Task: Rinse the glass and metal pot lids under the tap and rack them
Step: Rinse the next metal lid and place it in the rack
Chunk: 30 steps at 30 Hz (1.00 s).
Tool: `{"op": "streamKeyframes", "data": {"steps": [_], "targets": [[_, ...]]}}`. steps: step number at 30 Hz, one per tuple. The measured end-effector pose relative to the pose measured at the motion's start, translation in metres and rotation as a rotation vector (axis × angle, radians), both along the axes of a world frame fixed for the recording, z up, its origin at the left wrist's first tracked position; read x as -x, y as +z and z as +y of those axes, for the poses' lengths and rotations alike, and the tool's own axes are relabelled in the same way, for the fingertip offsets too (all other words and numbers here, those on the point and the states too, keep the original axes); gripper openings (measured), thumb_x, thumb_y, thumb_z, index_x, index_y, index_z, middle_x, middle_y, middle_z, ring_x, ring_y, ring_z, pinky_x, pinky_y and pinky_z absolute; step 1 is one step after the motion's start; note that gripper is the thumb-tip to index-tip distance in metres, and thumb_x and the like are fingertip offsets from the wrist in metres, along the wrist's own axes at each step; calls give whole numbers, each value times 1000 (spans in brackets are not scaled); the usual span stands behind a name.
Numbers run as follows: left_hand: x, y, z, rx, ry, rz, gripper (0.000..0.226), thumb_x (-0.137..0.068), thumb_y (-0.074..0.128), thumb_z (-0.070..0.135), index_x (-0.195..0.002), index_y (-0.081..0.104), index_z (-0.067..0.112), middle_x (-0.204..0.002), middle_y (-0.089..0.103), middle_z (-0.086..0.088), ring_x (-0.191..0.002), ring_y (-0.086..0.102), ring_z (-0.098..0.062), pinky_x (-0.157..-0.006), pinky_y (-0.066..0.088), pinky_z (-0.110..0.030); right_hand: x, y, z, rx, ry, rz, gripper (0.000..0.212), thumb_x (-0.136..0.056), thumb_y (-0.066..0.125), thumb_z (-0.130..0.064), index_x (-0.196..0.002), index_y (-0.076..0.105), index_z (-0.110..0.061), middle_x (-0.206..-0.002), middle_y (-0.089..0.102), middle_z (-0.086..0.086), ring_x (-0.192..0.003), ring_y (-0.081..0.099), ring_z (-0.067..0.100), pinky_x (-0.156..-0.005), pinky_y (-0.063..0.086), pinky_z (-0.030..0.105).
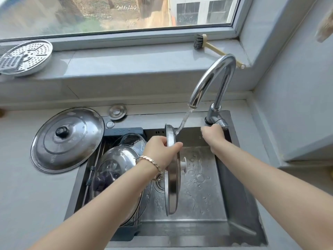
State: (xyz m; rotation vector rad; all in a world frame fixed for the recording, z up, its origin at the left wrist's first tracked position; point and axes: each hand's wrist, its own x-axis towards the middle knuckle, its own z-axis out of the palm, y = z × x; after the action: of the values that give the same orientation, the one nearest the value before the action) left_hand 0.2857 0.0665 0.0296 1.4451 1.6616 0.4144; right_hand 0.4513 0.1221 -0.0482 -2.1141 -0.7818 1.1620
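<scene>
forearms reach in over dark steel sink [239, 204]. left grip [160, 150] pinches upper rim of round steel lid with white knob [173, 186], held on edge above basin, thin water stream [185, 120] striking its top. right grip [213, 134] curls round lever [220, 122] of curved chrome tap [212, 78]. domed glass lids [115, 163] stand in dark rack [124, 131] at sink's left; big steel lid with black knob [72, 141] waits on grey counter [27, 195]. risks: wet rim slipping from one-handed pinch, lid dropping into basin; swing toward rack could knock glass lids.
</scene>
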Motion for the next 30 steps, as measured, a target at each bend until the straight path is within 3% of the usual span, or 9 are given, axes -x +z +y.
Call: {"op": "streamKeyframes", "data": {"steps": [2, 3, 5, 9, 14, 17, 20, 25, 30], "targets": [[7, -1, -4, 15, 38, -13, 31, -81, 63, 34, -70, 47, 10, -62, 45, -10, -54, 43, -20, -56, 41, -29, 1, 3, 3, 39, 3, 77, 40, -87, 47, -8, -124, 39, 1, -105, 50, 10, -90, 53, 22, -74, 45, 29], [11, -1, -7, 26, 55, -25, 31, -81, 63, 35, -71, 47, 10, -63, 47, -11, -54, 46, -20, -57, 45, -31, 0, 6, 0, 61, 35, 93, 57, -88, 47, -9, -139, 25, 3, -117, 47, 10, -106, 51, 25, -90, 47, 34], [18, -2, -12, 37, 74, -44, 31, -80, 64, 37, -73, 49, 10, -65, 51, -13, -58, 53, -21, -63, 54, -41, 0, 16, -21, 98, 175, 79, 70, -89, 49, -15, -146, 12, -2, -118, 44, 8, -114, 50, 27, -101, 44, 43], [23, 2, -22, 16, 80, -97, 32, -79, 65, 35, -68, 49, 10, -64, 49, -12, -60, 52, -21, -60, 51, -38, 14, 30, -80, 198, 472, 177, 51, -93, 49, -31, -141, 33, -20, -123, 52, 10, -91, 65, 25, -77, 57, 33], [20, 18, -37, -28, 62, -236, 33, -82, 64, 37, -70, 56, 7, -61, 51, -12, -54, 51, -19, -49, 44, -25, 29, 35, -120, 46, 508, 312, 30, -93, 51, -27, -121, 49, -16, -89, 61, 8, -67, 64, 19, -66, 57, 30], [24, 28, -45, 52, 109, -372, 47, -92, 42, 44, -62, 47, 8, -50, 54, 1, -40, 56, -10, -37, 47, -19, 27, 31, -128, -78, 430, 176, 27, -92, 54, -23, -114, 57, -7, -74, 62, 6, -53, 61, 14, -57, 57, 28], [44, 23, -51, 157, 170, -426, 50, -95, 28, 47, -69, 50, 10, -70, 65, -2, -48, 64, -10, -38, 53, -25, 21, 33, -132, -174, 406, -13, 25, -92, 52, -24, -109, 63, -10, -69, 62, 4, -43, 55, 2, -45, 47, 16], [89, 0, -76, 131, 219, -298, 28, -97, 39, 26, -77, 52, 12, -87, 66, -7, -65, 66, -16, -46, 56, -28, 24, 50, -135, -332, 460, -105, 19, -92, 51, -22, -87, 65, -11, -57, 57, 11, -42, 47, 11, -47, 44, 21], [130, -12, -89, 118, 256, -249, 16, -96, 44, 20, -83, 54, 16, -86, 66, -4, -72, 67, -19, -47, 54, -27, 33, 44, -134, -134, 527, -214, 24, -85, 59, -26, -69, 63, -9, -51, 57, 5, -40, 52, 12, -53, 52, 27]]}}
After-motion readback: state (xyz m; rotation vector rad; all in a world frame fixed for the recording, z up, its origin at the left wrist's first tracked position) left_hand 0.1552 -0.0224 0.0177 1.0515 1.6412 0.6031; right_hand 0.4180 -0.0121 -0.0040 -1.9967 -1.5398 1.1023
